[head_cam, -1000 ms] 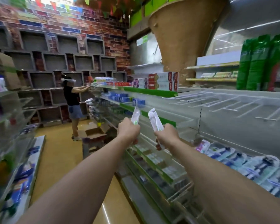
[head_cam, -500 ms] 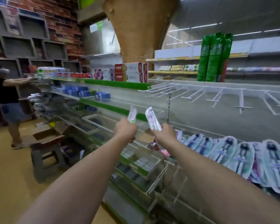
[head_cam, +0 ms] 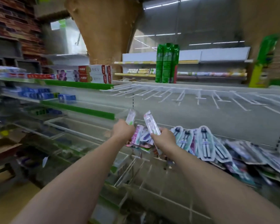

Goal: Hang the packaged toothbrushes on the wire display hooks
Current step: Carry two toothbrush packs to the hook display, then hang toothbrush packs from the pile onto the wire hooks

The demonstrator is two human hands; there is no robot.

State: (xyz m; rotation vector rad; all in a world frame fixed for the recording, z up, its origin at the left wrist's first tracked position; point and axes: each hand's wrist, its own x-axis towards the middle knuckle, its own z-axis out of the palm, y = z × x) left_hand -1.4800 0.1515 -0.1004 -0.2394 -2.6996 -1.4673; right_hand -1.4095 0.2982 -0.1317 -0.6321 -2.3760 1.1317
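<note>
Both arms out in front of the shelving. My left hand [head_cam: 123, 128] grips one packaged toothbrush [head_cam: 130, 116], fingers curled round its lower end, the pack standing nearly upright above my fist. My right hand [head_cam: 164, 138] grips a second toothbrush pack [head_cam: 150, 122], this one tilted up and to the left.

Just behind my hands, a heap of toothbrush packs [head_cam: 205, 143] lies loose along the shelf [head_cam: 233, 131], leaning on the back panel. Above, the row of white wire display hooks [head_cam: 181, 96] juts out, and I see nothing hanging on any of them.

Step in hand, as I judge it: carrying two packs up to the hooks, with hanging not yet begun. Next I need to raise one pack to hook height, find the hang hole at its top, line it with a hook tip and slide it back. The hole is too blurred to make out here.
</note>
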